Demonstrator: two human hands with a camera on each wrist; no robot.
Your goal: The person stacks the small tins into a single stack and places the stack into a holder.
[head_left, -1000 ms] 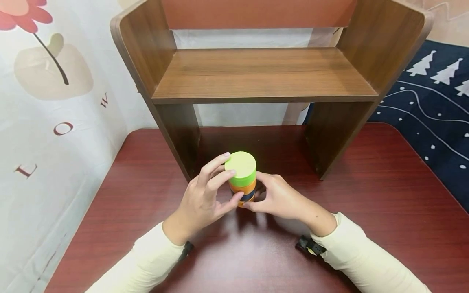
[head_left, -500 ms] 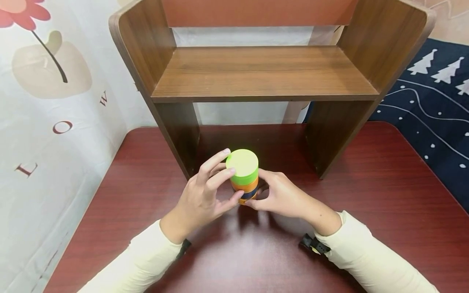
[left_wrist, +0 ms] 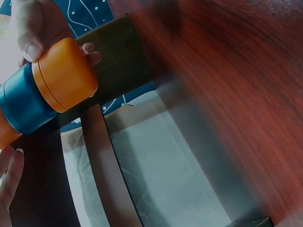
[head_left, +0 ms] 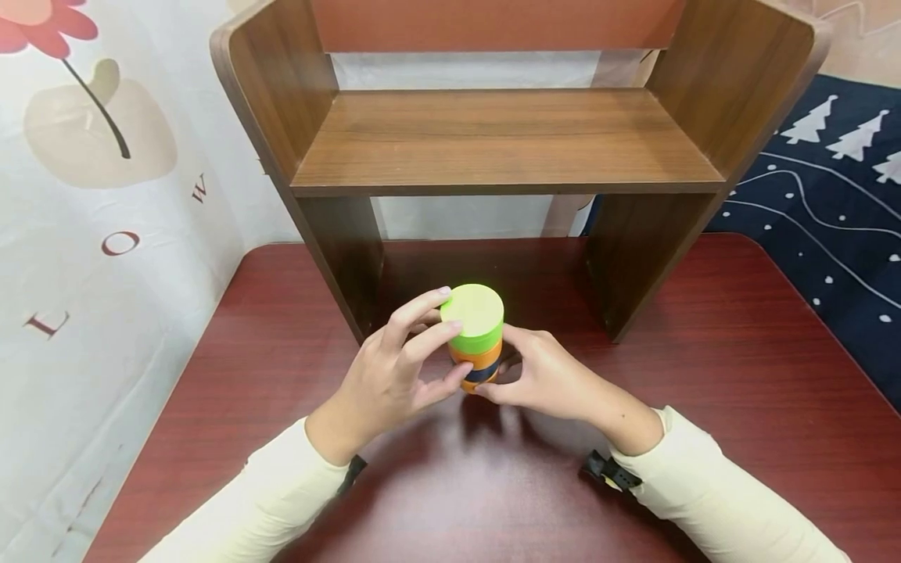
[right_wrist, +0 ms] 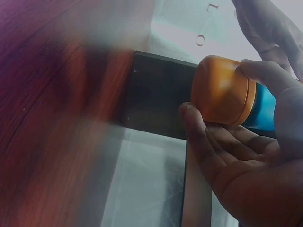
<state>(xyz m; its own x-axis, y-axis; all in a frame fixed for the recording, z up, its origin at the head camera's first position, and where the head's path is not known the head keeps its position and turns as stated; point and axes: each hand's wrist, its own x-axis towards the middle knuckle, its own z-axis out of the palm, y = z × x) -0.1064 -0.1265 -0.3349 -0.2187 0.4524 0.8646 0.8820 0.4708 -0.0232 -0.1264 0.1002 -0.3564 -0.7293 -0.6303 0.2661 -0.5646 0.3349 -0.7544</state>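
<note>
An upright stack of round, cup-like pieces (head_left: pixel 477 336) stands between the two hands in the head view. It has a lime green top, then orange, dark blue and orange bands. My left hand (head_left: pixel 394 360) holds its upper left side, fingertips at the green rim and thumb lower down. Around the lower right side my right hand (head_left: pixel 556 383) grips it. In the left wrist view the orange bottom piece (left_wrist: pixel 71 75) is off the tabletop. The right thumb presses that same orange piece (right_wrist: pixel 222 90) in the right wrist view, with fingers beneath. Some fingers are hidden behind the stack.
A brown wooden shelf unit (head_left: pixel 507 145) stands on the dark red table (head_left: pixel 281 328) just beyond the hands. Its side panels flank the space under the lower board. Printed cloth (head_left: pixel 831 219) hangs along the right, white cloth (head_left: pixel 141 313) along the left.
Both hands have carried the stack slightly to the right and a little farther up in the head view. Their hold on it looks the same.
</note>
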